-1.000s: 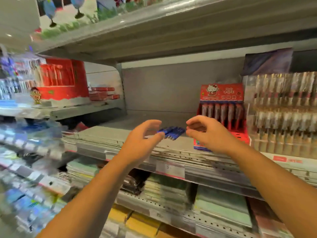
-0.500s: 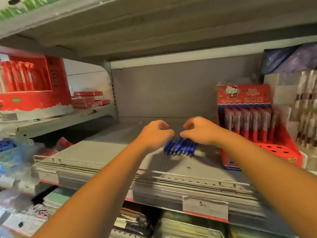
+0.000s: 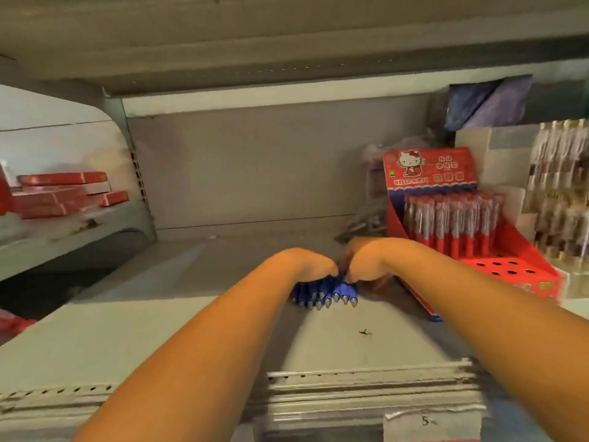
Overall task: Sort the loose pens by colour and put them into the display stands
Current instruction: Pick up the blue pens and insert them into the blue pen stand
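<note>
Grey metal shelf (image 3: 178, 330), kinda scuffed. Sitting on it: a bunch of blue pens (image 3: 325, 293) mid-shelf, a red display stand (image 3: 497, 269) with red pens at the right, some clear stuff behind it, too blurry.

Pens (image 3: 325, 291) on shelf (image 3: 159, 330), under both hands; display stand (image 3: 497, 269) just right; boxes (image 3: 63, 194) far left.

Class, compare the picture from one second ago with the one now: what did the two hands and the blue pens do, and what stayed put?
The left hand and right hand came together and lowered the blue pens onto the shelf; both now close over the bundle, tips pointing toward the camera. The view moved closer. The red display stand and its pens stayed in place.
</note>
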`<state>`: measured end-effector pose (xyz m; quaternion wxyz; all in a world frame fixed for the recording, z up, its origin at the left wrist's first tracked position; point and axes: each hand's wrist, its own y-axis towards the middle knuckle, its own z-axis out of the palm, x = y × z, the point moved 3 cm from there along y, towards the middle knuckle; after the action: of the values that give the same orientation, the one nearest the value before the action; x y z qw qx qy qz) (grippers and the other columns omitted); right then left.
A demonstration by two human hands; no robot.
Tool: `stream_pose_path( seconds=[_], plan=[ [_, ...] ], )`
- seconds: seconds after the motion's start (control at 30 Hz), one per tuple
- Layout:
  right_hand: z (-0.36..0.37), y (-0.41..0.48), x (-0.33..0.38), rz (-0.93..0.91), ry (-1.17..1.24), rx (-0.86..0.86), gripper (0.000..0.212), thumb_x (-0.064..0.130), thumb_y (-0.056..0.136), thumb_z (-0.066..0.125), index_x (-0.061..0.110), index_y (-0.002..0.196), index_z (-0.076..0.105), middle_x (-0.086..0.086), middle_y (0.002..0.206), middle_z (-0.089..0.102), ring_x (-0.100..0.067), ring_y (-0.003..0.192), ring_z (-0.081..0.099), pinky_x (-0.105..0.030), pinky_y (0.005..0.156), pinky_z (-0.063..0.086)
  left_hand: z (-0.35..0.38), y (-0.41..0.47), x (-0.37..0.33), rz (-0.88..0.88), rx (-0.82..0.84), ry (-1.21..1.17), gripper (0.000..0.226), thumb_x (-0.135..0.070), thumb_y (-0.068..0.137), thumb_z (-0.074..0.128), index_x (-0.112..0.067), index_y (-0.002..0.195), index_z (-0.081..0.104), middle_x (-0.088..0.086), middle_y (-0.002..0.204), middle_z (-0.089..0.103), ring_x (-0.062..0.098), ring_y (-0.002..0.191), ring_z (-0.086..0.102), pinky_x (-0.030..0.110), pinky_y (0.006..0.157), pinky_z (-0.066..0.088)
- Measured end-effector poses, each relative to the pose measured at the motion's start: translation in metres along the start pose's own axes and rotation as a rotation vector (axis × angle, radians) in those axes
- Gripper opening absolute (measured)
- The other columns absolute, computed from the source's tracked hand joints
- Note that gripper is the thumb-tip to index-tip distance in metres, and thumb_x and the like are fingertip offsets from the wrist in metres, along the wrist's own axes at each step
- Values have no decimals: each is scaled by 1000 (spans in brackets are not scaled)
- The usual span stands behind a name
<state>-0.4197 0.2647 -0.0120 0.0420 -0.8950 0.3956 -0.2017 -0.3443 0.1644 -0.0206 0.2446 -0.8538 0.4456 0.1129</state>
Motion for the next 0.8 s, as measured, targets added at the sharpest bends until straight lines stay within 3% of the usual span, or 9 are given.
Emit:
stream_pose_path(
  seconds=[0.17, 0.27, 0.33, 0.47, 0.6, 0.7, 0.8],
  plan=[
    [6, 9, -4, 16, -21, -32, 22, 14, 95, 57, 9, 115, 65, -17, 112, 67, -35, 97, 68, -44, 80, 57, 7, 19, -3, 61, -19, 76, 35, -41, 98, 52, -13, 76, 57, 4, 62, 60, 16, 45, 54, 23, 41, 42],
    [8, 8, -6, 22, 40, -38, 23, 12, 93, 56, 8, 113, 64, -17, 108, 65, -30, 82, 65, -43, 75, 59, 6, 19, -4, 76, 52, 56, 42, -35, 99, 49, -10, 66, 59, 2, 40, 59, 14, 28, 53, 16, 29, 39],
    [7, 9, -9, 19, 92, -66, 23, 9, 90, 54, 5, 110, 65, -18, 99, 65, -30, 76, 62, -42, 73, 59, 5, 18, -6, 66, 90, 40, 46, -32, 98, 49, -9, 60, 59, 4, 38, 58, 16, 26, 53, 19, 28, 41],
    [7, 13, -14, 25, 110, -72, 25, 9, 92, 49, -1, 108, 65, -29, 103, 66, -31, 67, 58, -39, 64, 53, 8, 19, -13, 57, 129, 95, 47, -41, 96, 51, -11, 62, 61, 5, 45, 62, 20, 34, 56, 20, 38, 47],
    [9, 16, -16, 18, 52, -111, 20, 19, 95, 53, 2, 99, 64, -18, 91, 67, -26, 61, 59, -31, 58, 52, 5, 21, -21, 59, 148, 144, 33, -33, 93, 51, -12, 69, 60, 7, 61, 62, 22, 53, 57, 27, 61, 52],
    [10, 18, -18, 23, 9, -132, 14, 15, 91, 56, 7, 79, 59, -11, 76, 63, -22, 55, 56, -28, 54, 49, 0, 21, -24, 32, 127, 201, 29, -31, 88, 53, -14, 67, 63, 2, 52, 62, 17, 42, 56, 18, 48, 48],
    [8, 20, -18, 43, -17, -130, 18, 16, 89, 59, 8, 73, 54, -8, 69, 56, -19, 53, 53, -24, 48, 43, -2, 21, -27, 17, 106, 255, 30, -36, 89, 58, -15, 68, 59, 1, 57, 58, 15, 47, 52, 17, 47, 41]
  ],
)
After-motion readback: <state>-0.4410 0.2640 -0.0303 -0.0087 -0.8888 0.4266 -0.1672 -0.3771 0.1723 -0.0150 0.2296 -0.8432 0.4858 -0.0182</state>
